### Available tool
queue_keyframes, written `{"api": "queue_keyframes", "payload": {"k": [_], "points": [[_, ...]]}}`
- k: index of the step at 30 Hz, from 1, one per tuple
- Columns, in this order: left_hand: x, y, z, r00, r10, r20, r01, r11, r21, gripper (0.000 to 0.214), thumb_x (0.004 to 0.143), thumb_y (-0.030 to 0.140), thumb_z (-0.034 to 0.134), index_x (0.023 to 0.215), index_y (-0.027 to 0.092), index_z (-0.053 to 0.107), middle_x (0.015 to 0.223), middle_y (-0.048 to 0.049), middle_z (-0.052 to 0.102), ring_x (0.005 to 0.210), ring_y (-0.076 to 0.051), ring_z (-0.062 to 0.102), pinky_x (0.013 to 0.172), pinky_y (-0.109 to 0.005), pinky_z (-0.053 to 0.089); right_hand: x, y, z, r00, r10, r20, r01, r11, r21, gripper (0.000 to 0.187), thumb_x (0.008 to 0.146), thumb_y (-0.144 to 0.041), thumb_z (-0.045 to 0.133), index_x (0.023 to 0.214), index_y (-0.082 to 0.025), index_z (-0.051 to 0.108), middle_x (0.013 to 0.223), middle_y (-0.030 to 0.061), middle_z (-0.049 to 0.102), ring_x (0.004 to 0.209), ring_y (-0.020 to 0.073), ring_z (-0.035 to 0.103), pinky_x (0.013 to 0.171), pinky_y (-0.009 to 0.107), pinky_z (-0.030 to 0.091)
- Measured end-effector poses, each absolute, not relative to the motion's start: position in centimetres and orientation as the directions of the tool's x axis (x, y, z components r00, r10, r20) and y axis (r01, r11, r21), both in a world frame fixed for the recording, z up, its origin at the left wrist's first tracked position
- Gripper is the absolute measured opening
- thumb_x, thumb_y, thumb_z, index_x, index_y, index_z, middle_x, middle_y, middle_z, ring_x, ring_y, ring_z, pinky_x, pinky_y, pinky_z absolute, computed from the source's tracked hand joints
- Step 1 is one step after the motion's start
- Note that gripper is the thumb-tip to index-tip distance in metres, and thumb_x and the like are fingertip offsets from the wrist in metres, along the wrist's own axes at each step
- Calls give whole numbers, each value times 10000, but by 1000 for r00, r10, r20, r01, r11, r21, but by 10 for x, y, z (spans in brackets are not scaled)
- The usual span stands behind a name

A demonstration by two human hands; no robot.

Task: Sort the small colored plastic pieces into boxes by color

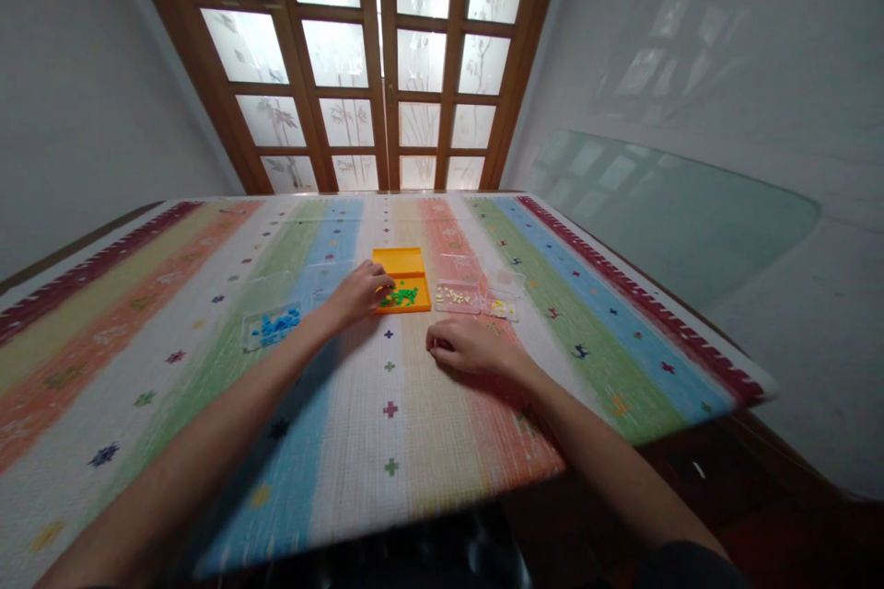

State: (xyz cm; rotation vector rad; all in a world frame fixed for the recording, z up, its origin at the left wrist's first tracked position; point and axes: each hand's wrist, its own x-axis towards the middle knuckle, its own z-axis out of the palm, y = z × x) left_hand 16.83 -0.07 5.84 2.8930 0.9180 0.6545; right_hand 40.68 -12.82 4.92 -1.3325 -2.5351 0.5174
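My left hand (357, 293) reaches to the left side of an orange box (424, 296) with its lid (397, 259) folded back. Its fingers are pinched together over small green pieces (404, 295) in the box; whether they grip one is too small to tell. My right hand (473, 346) rests on the tablecloth just in front of a see-through box (476, 307) of small cream pieces (452, 295). Those fingers are curled closed, and what is inside them, if anything, is hidden.
A see-through box (247, 331) of blue pieces (277, 326) stands left, behind my left forearm. Right of the cream pieces sits another see-through box (512, 311) holding yellow pieces (500, 306). A striped cloth (359, 442) covers the table; a wall (691, 110) borders its right side.
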Motion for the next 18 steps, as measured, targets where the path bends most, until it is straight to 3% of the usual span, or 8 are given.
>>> {"api": "queue_keyframes", "payload": {"k": [8, 18], "points": [[180, 10, 48, 789, 547, 279, 549, -832, 79, 248, 913, 163, 582, 721, 176, 738, 774, -92, 609, 803, -223, 513, 737, -334, 425, 408, -128, 47, -565, 824, 40, 747, 531, -400, 141, 840, -110, 563, 878, -190, 673, 894, 62, 733, 783, 183, 621, 708, 284, 420], [145, -21, 89, 636, 535, 556, 584, -805, 106, 504, 1059, 410, 354, 689, 188, 613, 655, -50, 598, 700, -200, 547, 730, -323, 456, 404, -133, 55, -566, 825, 13, 765, 530, -366, 148, 836, -81, 552, 882, -176, 656, 893, 60, 722, 770, 166, 607, 683, 264, 406]]}}
